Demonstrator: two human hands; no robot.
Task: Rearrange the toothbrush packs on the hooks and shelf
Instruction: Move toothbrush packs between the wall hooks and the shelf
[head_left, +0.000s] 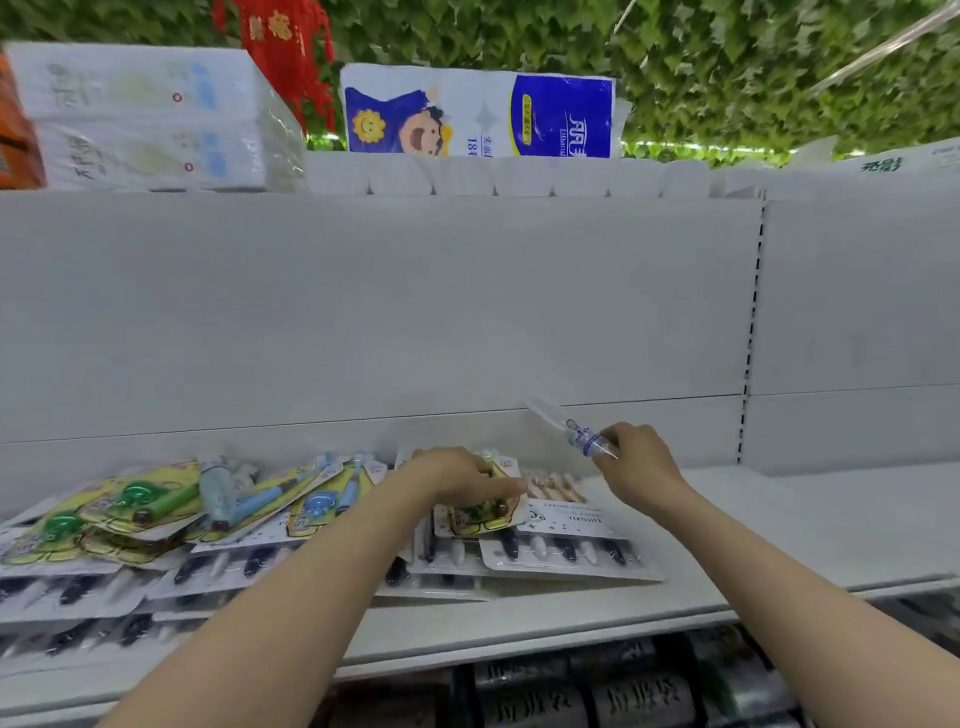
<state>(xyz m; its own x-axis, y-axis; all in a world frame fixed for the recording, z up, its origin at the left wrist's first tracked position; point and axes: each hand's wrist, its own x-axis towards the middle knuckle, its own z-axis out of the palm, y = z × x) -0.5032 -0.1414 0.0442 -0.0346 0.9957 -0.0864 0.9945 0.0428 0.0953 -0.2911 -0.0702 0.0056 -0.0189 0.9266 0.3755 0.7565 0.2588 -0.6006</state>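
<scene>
- On the white shelf (779, 519), mid-left: toothbrush packs lie in a loose, overlapping spread, none upright.
- Left hand (457, 475): down on a yellow pack (483, 512) at the centre of the spread. Fingers are curled over its top and the thumb lies along its right edge, so it has hold of it.
- The yellow pack lies flat on top of a white card pack (566, 517) and the flat multi-packs.
- Right hand (641, 457): raised above the shelf, right of the left hand. Its fingers pinch the lower end of a clear pack (566, 428).
- The clear pack is tilted, with its free end pointing up and left toward the back panel (363, 312). It is off the shelf and touches no other pack. Its label is too blurred to read.
- Left pile (130, 512): yellow cards with green brushes, stacked askew. Beside them are blue-brush packs (317, 499), fanned and leaning on each other.
- Multi-packs (566, 553): black and white brushes in flat blisters along the shelf front, under the rest.
- The right part of the shelf is bare white.
- On the top shelf: white tissue packs (145, 114) at left and a blue-and-white paper pack (478, 111) at centre.
- Behind those: green leaves (675, 41) and a red ornament (280, 47).
- Below the shelf: dark packs (597, 696), blurred.
</scene>
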